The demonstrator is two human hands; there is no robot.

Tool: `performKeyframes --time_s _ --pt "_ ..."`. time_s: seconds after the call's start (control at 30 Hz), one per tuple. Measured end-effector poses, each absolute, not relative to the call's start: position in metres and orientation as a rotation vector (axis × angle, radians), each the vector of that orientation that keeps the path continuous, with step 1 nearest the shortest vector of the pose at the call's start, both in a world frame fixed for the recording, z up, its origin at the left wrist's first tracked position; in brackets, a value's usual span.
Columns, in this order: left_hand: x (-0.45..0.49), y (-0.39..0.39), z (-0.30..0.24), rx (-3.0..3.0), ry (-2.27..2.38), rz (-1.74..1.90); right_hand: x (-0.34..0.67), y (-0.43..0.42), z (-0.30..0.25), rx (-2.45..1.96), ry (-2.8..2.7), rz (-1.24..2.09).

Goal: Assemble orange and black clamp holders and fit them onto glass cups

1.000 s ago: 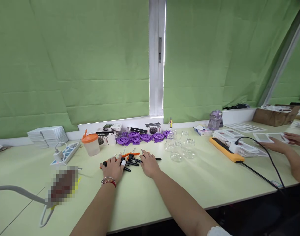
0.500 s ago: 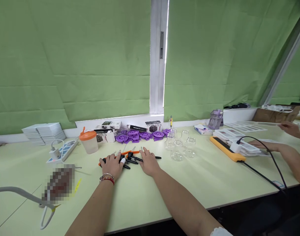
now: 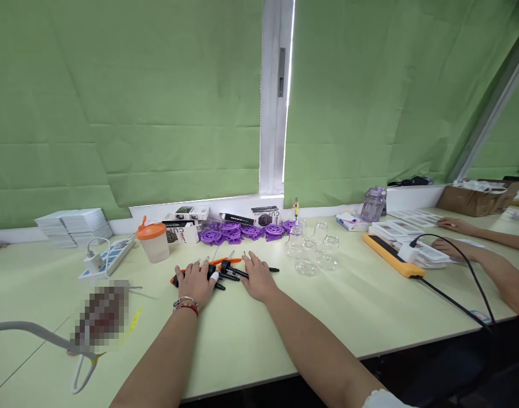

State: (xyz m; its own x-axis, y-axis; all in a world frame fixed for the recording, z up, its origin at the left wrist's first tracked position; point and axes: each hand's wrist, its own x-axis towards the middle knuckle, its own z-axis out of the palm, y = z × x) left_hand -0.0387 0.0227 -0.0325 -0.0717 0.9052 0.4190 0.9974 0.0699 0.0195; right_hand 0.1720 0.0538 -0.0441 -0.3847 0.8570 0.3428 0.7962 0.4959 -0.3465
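Observation:
Several black tools with thin metal tips and orange parts (image 3: 231,261) lie in a loose pile on the table; their exact kind I cannot tell. My left hand (image 3: 196,283) rests palm down over the left end of the pile, fingers spread and thumb against a black piece. At the pile's right end lies my right hand (image 3: 258,278), fingers stretched forward, with a black rod end (image 3: 274,270) sticking out beyond it. Neither hand is wrapped round anything. Parts of the tools are hidden under both hands.
Behind the pile are purple plastic pieces (image 3: 231,231) and small boxes (image 3: 185,234). An orange-lidded cup (image 3: 154,243) stands left, glass jars (image 3: 307,262) right. Farther right are a yellow power strip (image 3: 387,255), stacked cards (image 3: 429,259) and a co-worker's hands (image 3: 457,225).
My hands stay almost still over the tools. At the right, the co-worker's far hand has moved left and down onto the sheets, and the raised sheet now lies flat.

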Motion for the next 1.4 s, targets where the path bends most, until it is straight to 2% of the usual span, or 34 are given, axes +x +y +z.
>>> performKeyframes --time_s 0.27,0.57,0.7,1.17,1.3,1.4 --pt "-0.039 0.022 -0.031 -1.913 -2.054 -0.499 0.178 0.053 -0.037 -1.343 -2.17 0.307" --pt "-0.057 0.02 -0.029 -1.882 -2.026 -0.926 0.238 0.063 -0.026 -1.436 -1.9 0.712" --pt "-0.067 0.022 -0.03 -1.817 -2.022 -1.098 0.249 0.068 -0.033 -1.518 -1.946 0.654" --pt "-0.063 0.019 -0.023 -1.832 -1.966 -1.015 0.246 0.071 -0.033 -1.581 -1.887 0.641" --pt "-0.051 0.016 -0.024 -1.885 -1.931 -1.198 0.245 0.071 -0.028 -1.58 -1.827 0.614" --pt "-0.032 0.01 -0.023 -1.971 -2.01 -1.506 0.242 0.067 -0.021 -1.508 -1.795 0.572"
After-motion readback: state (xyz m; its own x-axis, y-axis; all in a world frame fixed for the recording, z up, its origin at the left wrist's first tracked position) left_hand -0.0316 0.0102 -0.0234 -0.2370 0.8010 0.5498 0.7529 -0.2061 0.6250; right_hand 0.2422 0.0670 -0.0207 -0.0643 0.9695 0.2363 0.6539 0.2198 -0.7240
